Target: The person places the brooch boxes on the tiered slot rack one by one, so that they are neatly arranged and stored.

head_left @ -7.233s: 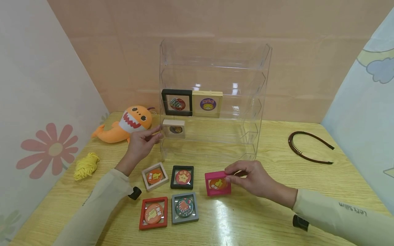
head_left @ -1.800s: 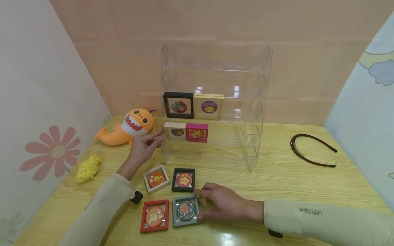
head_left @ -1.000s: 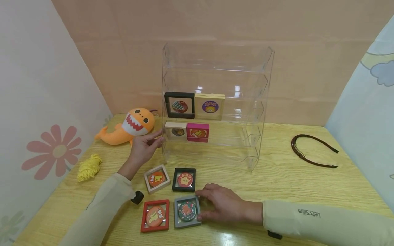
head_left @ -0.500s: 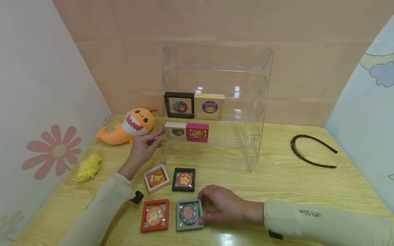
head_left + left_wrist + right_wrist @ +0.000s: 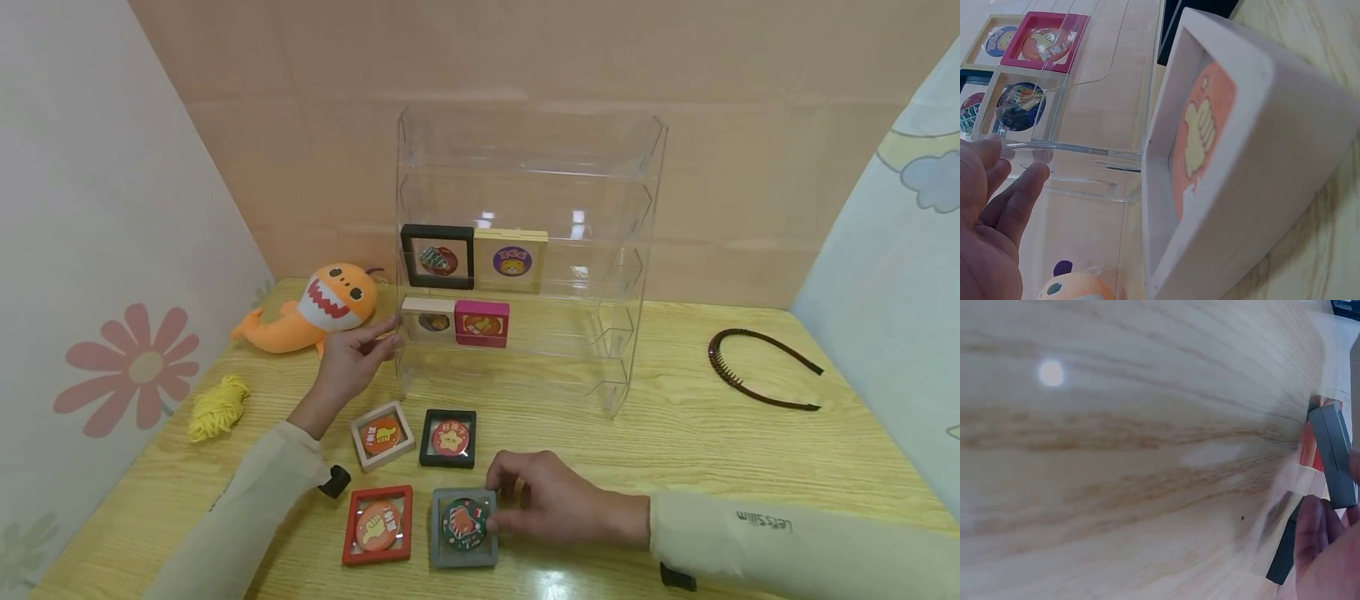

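Note:
My right hand (image 5: 551, 500) pinches the right edge of a grey square frame (image 5: 459, 527) holding a round green badge. In the right wrist view this grey frame (image 5: 1333, 456) is tilted up from the table. My left hand (image 5: 347, 367) touches the left side of a clear tiered display rack (image 5: 525, 367) with its fingertips. On the rack stand a large black frame (image 5: 437, 257), a cream frame (image 5: 512, 261), a small beige frame (image 5: 429, 321) and a pink frame (image 5: 482, 323). On the table lie a pale frame (image 5: 382, 435), a black frame (image 5: 448, 437) and a red frame (image 5: 377, 525).
An orange plush shark (image 5: 330, 302) lies left of the rack, behind my left hand. Yellow yarn (image 5: 217, 408) sits near the table's left edge. A brown headband (image 5: 723, 371) lies on the right. Printed panels border the table on the left and right.
The pink frame went from my right hand onto the rack, beside the small beige frame. My right hand then took the grey frame, slid it slightly right and tilted it up. My left hand stayed.

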A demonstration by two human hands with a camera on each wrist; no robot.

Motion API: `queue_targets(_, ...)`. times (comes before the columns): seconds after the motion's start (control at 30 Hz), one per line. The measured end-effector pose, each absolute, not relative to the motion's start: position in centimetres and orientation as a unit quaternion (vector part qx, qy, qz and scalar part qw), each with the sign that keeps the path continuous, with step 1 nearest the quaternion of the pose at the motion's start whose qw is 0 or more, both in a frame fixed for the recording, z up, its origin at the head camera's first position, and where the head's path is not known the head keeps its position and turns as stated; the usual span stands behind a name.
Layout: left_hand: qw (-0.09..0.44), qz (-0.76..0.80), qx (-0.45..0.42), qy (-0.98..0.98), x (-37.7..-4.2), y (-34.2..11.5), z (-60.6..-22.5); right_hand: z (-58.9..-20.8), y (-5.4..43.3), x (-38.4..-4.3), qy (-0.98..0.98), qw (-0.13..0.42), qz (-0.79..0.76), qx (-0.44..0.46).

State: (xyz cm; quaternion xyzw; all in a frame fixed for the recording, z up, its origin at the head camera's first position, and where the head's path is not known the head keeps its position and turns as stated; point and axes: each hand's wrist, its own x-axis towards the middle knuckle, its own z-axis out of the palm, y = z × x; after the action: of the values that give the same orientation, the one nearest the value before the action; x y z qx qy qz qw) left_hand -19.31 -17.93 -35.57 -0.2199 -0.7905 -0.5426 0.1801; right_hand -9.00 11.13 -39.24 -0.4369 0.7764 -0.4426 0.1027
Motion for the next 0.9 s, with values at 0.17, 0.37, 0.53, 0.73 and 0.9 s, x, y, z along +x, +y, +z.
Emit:
queue_targets(0.17,0.166,-0.542,-0.202,-0.798,-19.3,-17.9,-35.4,-39.2,11.5,-9.0,0.747,0.071,-0.493,-0.439)
queue_targets(0.37,0.172,-0.535,-0.206,-0.801,-19.2,-17.9,-35.4,-39.3,12.0,-9.3,0.736,0.020,-0.511,-0.443)
queue_targets(0.53,0.175,-0.539,-0.212,-0.796,-19.1,-17.9,-35.5,-39.6,12.4,-9.6,0.730,-0.009,-0.524,-0.440)
queue_targets(0.73,0.174,-0.544,-0.216,-0.792,-19.1,-18.0,-35.8,-39.4,13.0,-10.0,0.727,-0.031,-0.523,-0.444)
queue_targets(0.9,0.172,-0.549,-0.213,-0.790,-19.2,-18.0,-35.9,-39.2,13.5,-10.5,0.718,-0.063,-0.512,-0.468)
